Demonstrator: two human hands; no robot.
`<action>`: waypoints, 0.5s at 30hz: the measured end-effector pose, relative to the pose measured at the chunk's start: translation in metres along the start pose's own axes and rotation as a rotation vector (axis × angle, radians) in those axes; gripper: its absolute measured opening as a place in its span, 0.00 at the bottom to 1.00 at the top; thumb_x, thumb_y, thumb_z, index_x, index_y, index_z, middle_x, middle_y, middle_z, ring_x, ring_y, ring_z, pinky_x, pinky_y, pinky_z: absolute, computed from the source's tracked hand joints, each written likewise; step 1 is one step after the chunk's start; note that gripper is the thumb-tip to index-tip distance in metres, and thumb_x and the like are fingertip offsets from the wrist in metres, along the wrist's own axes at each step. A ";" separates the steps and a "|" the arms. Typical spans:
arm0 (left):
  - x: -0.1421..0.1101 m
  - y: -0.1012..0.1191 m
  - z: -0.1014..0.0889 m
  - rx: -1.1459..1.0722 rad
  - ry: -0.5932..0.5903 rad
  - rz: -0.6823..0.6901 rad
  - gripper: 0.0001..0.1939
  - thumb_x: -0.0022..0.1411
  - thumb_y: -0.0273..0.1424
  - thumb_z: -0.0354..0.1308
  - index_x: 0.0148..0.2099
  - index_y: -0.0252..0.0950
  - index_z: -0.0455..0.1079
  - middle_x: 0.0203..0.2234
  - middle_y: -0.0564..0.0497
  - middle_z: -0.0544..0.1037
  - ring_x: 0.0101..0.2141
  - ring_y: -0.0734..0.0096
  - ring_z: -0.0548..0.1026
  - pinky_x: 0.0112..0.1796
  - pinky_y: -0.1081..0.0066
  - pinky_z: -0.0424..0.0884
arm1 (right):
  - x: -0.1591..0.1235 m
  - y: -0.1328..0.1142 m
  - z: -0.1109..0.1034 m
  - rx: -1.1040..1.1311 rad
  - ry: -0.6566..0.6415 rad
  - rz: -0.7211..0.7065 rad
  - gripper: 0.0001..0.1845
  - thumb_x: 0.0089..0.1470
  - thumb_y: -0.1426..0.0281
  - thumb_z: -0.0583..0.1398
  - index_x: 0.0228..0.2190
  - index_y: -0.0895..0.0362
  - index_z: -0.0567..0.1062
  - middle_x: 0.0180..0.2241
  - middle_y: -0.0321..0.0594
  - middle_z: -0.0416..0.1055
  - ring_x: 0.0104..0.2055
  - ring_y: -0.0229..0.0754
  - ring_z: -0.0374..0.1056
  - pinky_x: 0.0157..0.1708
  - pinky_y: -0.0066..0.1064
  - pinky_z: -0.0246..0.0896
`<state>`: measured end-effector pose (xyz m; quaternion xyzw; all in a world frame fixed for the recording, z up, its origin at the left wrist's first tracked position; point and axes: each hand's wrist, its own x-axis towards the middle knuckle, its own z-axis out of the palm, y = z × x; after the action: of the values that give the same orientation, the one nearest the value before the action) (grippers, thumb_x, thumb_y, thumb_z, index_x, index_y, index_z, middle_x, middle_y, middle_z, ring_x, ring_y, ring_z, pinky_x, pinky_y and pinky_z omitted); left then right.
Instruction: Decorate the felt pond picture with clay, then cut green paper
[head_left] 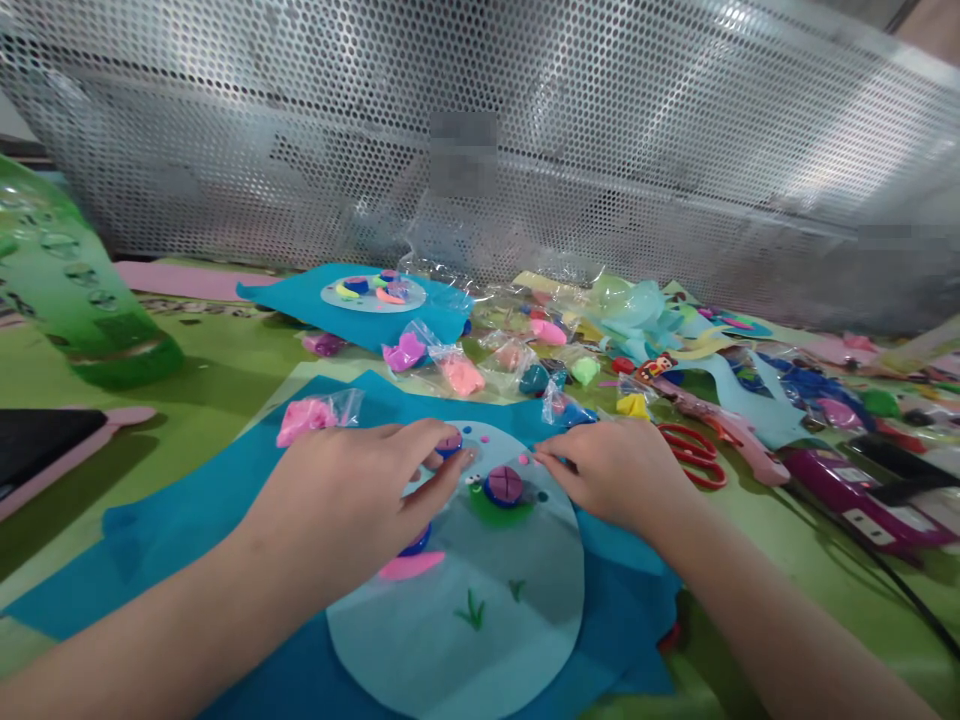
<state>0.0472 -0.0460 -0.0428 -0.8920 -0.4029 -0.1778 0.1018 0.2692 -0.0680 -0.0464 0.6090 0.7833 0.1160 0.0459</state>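
Observation:
A pale blue oval card [517, 620] lies on a dark blue sheet, decorated with clay snails, dots and green grass. My left hand [360, 480] is over its upper left, thumb and forefinger apart beside a purple-and-blue snail shell [450, 443] that they partly cover. My right hand [607, 470] is at the upper right edge, thumb and forefinger pinched close to a pink dot [523, 459]; whatever is between the tips is too small to make out. Between the hands sits a green snail with a purple shell [504, 486]. Below my left hand a pink snail body [412, 566] shows.
Bagged pink clay [306, 420] lies behind my left hand. A similar decorated card [322, 292] stands farther back. Red scissors [694, 455] and a purple device [847, 495] with a cable are at right, near clay bags. A green bottle [82, 290] stands at left.

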 end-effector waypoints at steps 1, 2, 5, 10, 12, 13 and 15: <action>0.000 0.000 -0.001 0.003 -0.001 -0.001 0.19 0.62 0.41 0.40 0.39 0.41 0.70 0.18 0.54 0.75 0.15 0.71 0.68 0.17 0.72 0.51 | 0.001 0.001 0.001 0.004 0.003 0.003 0.15 0.56 0.64 0.50 0.35 0.47 0.77 0.27 0.37 0.77 0.30 0.45 0.71 0.19 0.27 0.48; -0.001 0.000 -0.001 0.007 -0.005 0.001 0.19 0.62 0.41 0.40 0.39 0.40 0.70 0.19 0.53 0.76 0.15 0.71 0.68 0.17 0.72 0.50 | 0.001 0.001 0.002 0.008 0.010 0.004 0.15 0.56 0.64 0.51 0.35 0.47 0.77 0.28 0.36 0.77 0.31 0.45 0.71 0.19 0.27 0.48; -0.001 0.002 -0.005 0.025 -0.022 0.013 0.20 0.63 0.40 0.38 0.40 0.40 0.71 0.23 0.52 0.78 0.16 0.70 0.68 0.16 0.72 0.50 | 0.002 0.002 0.003 0.029 0.028 0.005 0.16 0.56 0.64 0.50 0.37 0.47 0.77 0.29 0.36 0.77 0.32 0.45 0.72 0.20 0.28 0.49; 0.001 -0.003 -0.004 0.185 -0.053 0.046 0.26 0.64 0.36 0.30 0.41 0.39 0.71 0.23 0.51 0.78 0.19 0.67 0.73 0.17 0.73 0.53 | 0.003 0.002 0.001 0.104 0.064 0.050 0.16 0.56 0.64 0.50 0.37 0.47 0.77 0.29 0.35 0.77 0.31 0.43 0.71 0.20 0.27 0.48; 0.004 -0.013 0.001 0.220 -0.004 -0.033 0.25 0.62 0.39 0.32 0.40 0.40 0.72 0.20 0.54 0.77 0.18 0.68 0.72 0.16 0.75 0.53 | 0.002 0.003 0.001 0.149 0.102 0.070 0.17 0.56 0.64 0.49 0.35 0.48 0.77 0.26 0.34 0.76 0.29 0.42 0.70 0.20 0.26 0.46; 0.006 -0.019 0.003 0.206 0.038 -0.114 0.25 0.59 0.44 0.36 0.40 0.41 0.72 0.19 0.56 0.77 0.17 0.70 0.72 0.15 0.77 0.52 | 0.002 0.003 0.001 0.174 0.121 0.081 0.17 0.57 0.64 0.49 0.34 0.48 0.77 0.25 0.34 0.76 0.27 0.41 0.69 0.20 0.26 0.46; 0.010 -0.029 0.004 0.116 0.063 -0.249 0.26 0.52 0.50 0.42 0.42 0.43 0.71 0.21 0.58 0.78 0.18 0.70 0.73 0.15 0.79 0.55 | 0.001 0.005 0.002 0.236 0.154 0.105 0.18 0.56 0.63 0.49 0.31 0.50 0.78 0.21 0.35 0.74 0.23 0.38 0.67 0.19 0.25 0.44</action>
<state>0.0322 -0.0187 -0.0416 -0.8217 -0.5167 -0.1933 0.1430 0.2734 -0.0654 -0.0467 0.6395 0.7599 0.0717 -0.0924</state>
